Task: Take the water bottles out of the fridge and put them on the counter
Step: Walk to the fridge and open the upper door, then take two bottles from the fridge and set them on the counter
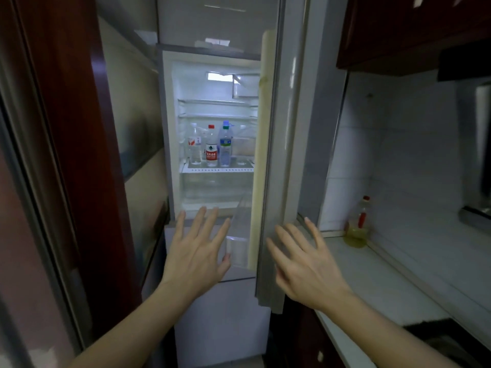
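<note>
Fridge [170, 128] door [276, 155] stood open. Three water bottles [211, 146] stood upright on a lit shelf [220, 170] at 12 o'clock. Left hand [198, 245] and right hand [305, 264], fingers spread and grasping nothing, hovered below at 6 o'clock. The table [377, 282] lay at 4 o'clock, carrying an oil bottle [357, 224].

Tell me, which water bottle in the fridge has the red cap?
The middle bottle, with a red cap and red label. The left bottle has a pale cap; the right bottle has a green cap and blue label.
</note>
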{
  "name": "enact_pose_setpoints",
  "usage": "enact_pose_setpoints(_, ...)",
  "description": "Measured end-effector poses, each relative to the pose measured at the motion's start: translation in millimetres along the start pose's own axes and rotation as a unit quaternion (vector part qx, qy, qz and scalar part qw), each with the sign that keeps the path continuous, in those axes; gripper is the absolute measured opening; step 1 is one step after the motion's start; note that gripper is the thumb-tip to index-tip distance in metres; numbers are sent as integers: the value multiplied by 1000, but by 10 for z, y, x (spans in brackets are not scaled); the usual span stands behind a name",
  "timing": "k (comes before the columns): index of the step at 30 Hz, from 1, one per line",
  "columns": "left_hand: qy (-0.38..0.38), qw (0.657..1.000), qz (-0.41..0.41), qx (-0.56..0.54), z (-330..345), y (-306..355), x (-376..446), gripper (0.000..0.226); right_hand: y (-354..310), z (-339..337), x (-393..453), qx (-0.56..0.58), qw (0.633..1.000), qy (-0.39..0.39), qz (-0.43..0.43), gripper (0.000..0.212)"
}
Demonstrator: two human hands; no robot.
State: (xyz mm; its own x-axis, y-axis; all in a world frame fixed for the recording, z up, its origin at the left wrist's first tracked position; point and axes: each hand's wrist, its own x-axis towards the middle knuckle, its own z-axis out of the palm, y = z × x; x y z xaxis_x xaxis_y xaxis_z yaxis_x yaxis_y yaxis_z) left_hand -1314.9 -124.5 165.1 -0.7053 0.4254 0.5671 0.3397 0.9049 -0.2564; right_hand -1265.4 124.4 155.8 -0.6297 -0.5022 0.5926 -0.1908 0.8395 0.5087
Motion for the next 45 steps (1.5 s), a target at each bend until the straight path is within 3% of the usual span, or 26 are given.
enact_pose_setpoints(9, -19, 999, -30, -37, 223, 14, -46, 68, -309, 154, 81, 79, 994, -50, 54, 58)
enact_pose_setpoints(19, 11, 998, -31, -45, 973, -472, 493, 67, -595, 1000, 881, 101, 985, -120, 66, 61)
enact_pose_setpoints(31, 1, 988, -114, -106, 1715, -1105, 1527, 76, -428, 2040, 2042, 141, 963, -81, 214, 62)
enact_pose_setpoints(45, 18, 978, -144, -149, 2376, -1633, 2958, 82, 288, 3084, 3420, 176, 948, -61, 259, 68)
